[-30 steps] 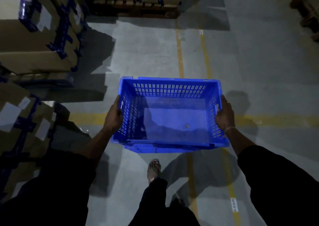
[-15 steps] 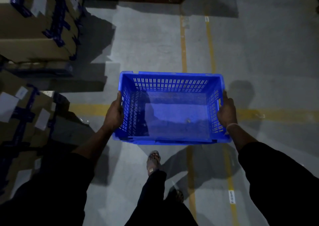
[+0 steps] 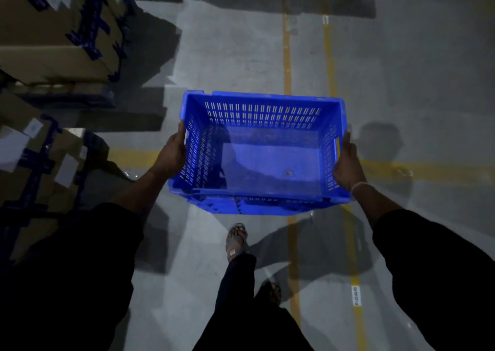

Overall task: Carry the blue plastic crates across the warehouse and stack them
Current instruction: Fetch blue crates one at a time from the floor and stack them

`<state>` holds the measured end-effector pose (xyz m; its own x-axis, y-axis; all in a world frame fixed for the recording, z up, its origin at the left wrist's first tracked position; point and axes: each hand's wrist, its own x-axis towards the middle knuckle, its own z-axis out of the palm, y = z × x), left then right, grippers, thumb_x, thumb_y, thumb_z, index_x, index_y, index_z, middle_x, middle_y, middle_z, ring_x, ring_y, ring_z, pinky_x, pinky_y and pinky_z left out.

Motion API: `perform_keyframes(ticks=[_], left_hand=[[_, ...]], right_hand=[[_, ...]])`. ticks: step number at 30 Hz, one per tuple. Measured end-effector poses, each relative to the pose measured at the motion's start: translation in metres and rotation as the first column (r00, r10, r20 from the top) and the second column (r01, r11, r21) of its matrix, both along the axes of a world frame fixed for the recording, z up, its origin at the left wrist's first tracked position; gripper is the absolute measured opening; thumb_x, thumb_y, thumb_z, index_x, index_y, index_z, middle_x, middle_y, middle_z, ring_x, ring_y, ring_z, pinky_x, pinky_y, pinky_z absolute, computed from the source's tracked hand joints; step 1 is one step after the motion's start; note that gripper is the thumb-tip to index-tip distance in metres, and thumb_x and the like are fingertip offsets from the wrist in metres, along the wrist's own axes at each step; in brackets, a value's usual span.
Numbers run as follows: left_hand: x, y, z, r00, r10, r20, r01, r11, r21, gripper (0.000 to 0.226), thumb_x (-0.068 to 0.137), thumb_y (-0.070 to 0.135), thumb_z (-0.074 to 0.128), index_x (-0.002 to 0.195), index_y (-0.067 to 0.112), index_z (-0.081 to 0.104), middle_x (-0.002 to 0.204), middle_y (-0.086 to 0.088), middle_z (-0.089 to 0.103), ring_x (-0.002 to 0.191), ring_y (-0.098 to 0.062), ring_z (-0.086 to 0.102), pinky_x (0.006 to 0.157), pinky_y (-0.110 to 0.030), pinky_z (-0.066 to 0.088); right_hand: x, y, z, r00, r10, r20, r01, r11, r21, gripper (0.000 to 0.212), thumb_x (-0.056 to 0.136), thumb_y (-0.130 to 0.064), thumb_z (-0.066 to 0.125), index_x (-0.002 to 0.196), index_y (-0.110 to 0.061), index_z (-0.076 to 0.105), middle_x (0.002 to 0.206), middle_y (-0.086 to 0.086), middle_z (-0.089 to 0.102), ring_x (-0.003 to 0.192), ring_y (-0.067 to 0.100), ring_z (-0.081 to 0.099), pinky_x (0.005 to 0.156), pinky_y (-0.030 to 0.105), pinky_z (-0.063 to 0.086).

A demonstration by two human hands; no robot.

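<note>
Blue plastic crate point(image 3: 267, 147) held up off the concrete floor point(image 3: 227, 56), carried level w/ its open top facing the camera. Left hand point(image 3: 171, 155) clasps the left short wall, fingers wrapped around the outside, thumb up along the rim by the handle slot. Right hand point(image 3: 347, 163) does the same on the right short wall, thumb lying on the rim; a thin pale band point(image 3: 360, 186) sits on that wrist. Both hands closed tight on the crate, one per side, crate spanning the gap between them.

Inside the crate: nearly bare. Solid bottom, slotted vent walls all round, and one small pale speck point(image 3: 288, 173) on the bottom, nearer the right-hand grip; too small to say what it is. Part of the bottom lies in shadow on the left-hand side.

Below the grip, toward the body: a sandalled foot point(image 3: 235, 239) forward on the floor, dark trouser leg behind it, black sleeves on both arms. Yellow floor lines point(image 3: 287, 56) run out beyond the crate's far wall, and another crosses under it from side to side.

Out past the left hand: stacked cardboard boxes point(image 3: 48, 42) w/ blue tape and white labels, some on a pallet. Lighting dim, hard shadows on the floor.
</note>
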<state>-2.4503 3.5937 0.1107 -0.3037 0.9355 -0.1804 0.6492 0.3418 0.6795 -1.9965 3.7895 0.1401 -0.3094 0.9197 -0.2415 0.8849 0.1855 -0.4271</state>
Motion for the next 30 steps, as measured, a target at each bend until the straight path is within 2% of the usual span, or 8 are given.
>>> perform_keyframes(ticks=[2,7,11,13,16,22,27,30], left_hand=[[0.006,-0.003,0.005,0.998,-0.037,-0.044,0.038,0.999,0.022,0.084,0.102,0.026,0.053,0.161,0.028,-0.006,0.115,-0.021,0.064,0.079,-0.024,0.073,0.071,-0.045,0.061],[0.004,-0.010,0.008,0.998,-0.057,0.027,0.058,0.998,-0.011,0.093,0.098,0.032,0.061,0.160,0.036,-0.007,0.123,-0.016,0.063,0.081,-0.018,0.075,0.069,-0.045,0.063],[0.013,-0.013,0.002,0.990,-0.026,-0.139,0.028,1.000,0.008,0.098,0.094,0.026,0.063,0.161,0.024,-0.008,0.159,-0.024,0.025,0.114,-0.041,0.062,0.090,-0.054,0.056],[0.023,-0.015,-0.009,0.965,0.024,-0.260,-0.010,0.998,0.055,0.095,0.095,0.020,0.061,0.161,0.017,-0.008,0.157,-0.027,0.025,0.121,-0.048,0.054,0.094,-0.054,0.053],[0.023,-0.012,-0.017,0.945,0.032,-0.326,0.006,0.993,0.117,0.095,0.097,0.025,0.060,0.161,0.018,-0.010,0.152,-0.030,0.031,0.116,-0.046,0.056,0.091,-0.056,0.054],[0.014,0.000,-0.012,0.965,0.045,-0.259,-0.018,0.994,0.105,0.084,0.097,0.044,0.043,0.161,0.023,-0.008,0.155,-0.026,0.027,0.117,-0.043,0.056,0.086,-0.059,0.056],[0.020,-0.014,-0.019,0.945,0.041,-0.324,-0.024,0.998,0.055,0.098,0.095,0.033,0.063,0.161,0.020,-0.009,0.156,-0.029,0.024,0.125,-0.047,0.049,0.094,-0.061,0.051],[0.021,-0.018,-0.013,0.927,0.023,-0.375,-0.051,0.997,-0.066,0.104,0.093,0.036,0.066,0.160,0.018,-0.012,0.166,-0.021,0.001,0.142,-0.052,0.027,0.103,-0.069,0.040]], right_hand=[[0.002,-0.001,0.003,1.000,0.007,0.015,-0.006,0.999,-0.044,0.104,0.084,0.007,0.049,0.152,-0.029,-0.021,0.151,0.023,0.024,0.086,0.047,0.057,0.066,0.042,0.045],[0.007,-0.006,0.010,1.000,0.026,0.012,-0.025,0.994,-0.109,0.107,0.087,0.006,0.050,0.149,-0.035,-0.028,0.154,0.024,0.021,0.087,0.045,0.059,0.068,0.042,0.046],[0.001,-0.004,0.008,1.000,0.006,0.020,-0.005,1.000,-0.031,0.102,0.086,0.007,0.047,0.152,-0.028,-0.022,0.146,0.022,0.028,0.087,0.045,0.057,0.064,0.039,0.041],[-0.003,-0.001,-0.001,0.999,0.012,0.038,-0.014,0.998,0.058,0.100,0.083,0.007,0.047,0.154,-0.024,-0.017,0.142,0.021,0.031,0.080,0.047,0.056,0.060,0.038,0.039],[-0.006,0.008,-0.012,0.998,0.007,0.056,-0.014,0.991,0.133,0.099,0.081,0.005,0.049,0.155,-0.022,-0.011,0.140,0.021,0.032,0.082,0.049,0.056,0.061,0.039,0.038],[-0.013,0.020,-0.013,0.998,-0.027,0.062,0.018,0.988,0.155,0.092,0.085,0.001,0.049,0.156,-0.022,-0.005,0.139,0.021,0.034,0.092,0.050,0.057,0.067,0.040,0.036],[-0.008,0.007,-0.011,0.997,-0.009,0.082,-0.004,0.988,0.152,0.095,0.084,0.002,0.051,0.156,-0.020,-0.006,0.143,0.020,0.030,0.089,0.050,0.057,0.066,0.042,0.038],[-0.003,0.003,-0.015,0.998,0.038,0.059,-0.047,0.984,0.170,0.096,0.081,0.003,0.054,0.156,-0.011,-0.004,0.148,0.022,0.024,0.097,0.050,0.054,0.075,0.045,0.043]])
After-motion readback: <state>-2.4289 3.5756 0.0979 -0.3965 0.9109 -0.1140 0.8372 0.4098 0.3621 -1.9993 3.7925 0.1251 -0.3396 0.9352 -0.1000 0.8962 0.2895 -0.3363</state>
